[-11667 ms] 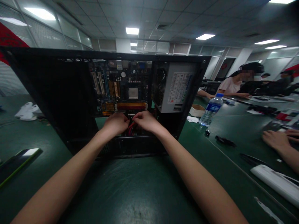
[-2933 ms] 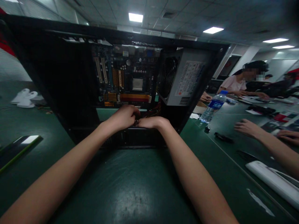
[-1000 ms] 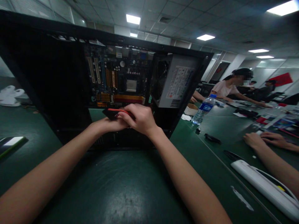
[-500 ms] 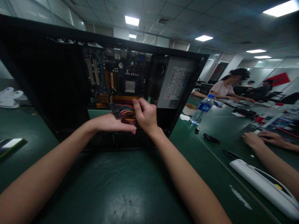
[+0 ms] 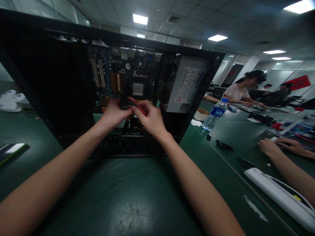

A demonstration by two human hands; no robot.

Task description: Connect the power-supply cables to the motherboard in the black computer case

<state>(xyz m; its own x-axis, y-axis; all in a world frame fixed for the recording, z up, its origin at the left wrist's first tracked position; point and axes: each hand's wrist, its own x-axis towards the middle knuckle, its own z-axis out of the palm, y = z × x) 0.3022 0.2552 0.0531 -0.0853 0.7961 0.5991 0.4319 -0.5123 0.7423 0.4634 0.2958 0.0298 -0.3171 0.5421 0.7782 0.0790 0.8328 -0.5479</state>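
Note:
An open black computer case [image 5: 137, 154] stands on the green table in front of me. Inside are a motherboard [image 5: 123, 70] and, at the right, a grey power supply [image 5: 189, 87] with a fan. A bundle of coloured cables [image 5: 139, 106] with a dark connector [image 5: 126, 103] lies between my hands, just below the processor area. My left hand [image 5: 114, 113] is closed round the connector end. Pinched in my right hand [image 5: 151, 118] are the cables beside it. The fingertips of both hands are partly hidden.
To the right are a water bottle [image 5: 216, 114], a small open box [image 5: 201, 114], a black clip-like object [image 5: 224, 145] and a long white device [image 5: 278, 196]. Another person's hands [image 5: 270, 147] rest nearby. A green-edged object [image 5: 12, 151] lies at left.
My left hand has moved up and closed from its flatter, spread pose at the connector. My right hand has shifted slightly down, and the cable bundle is now drawn up between both hands.

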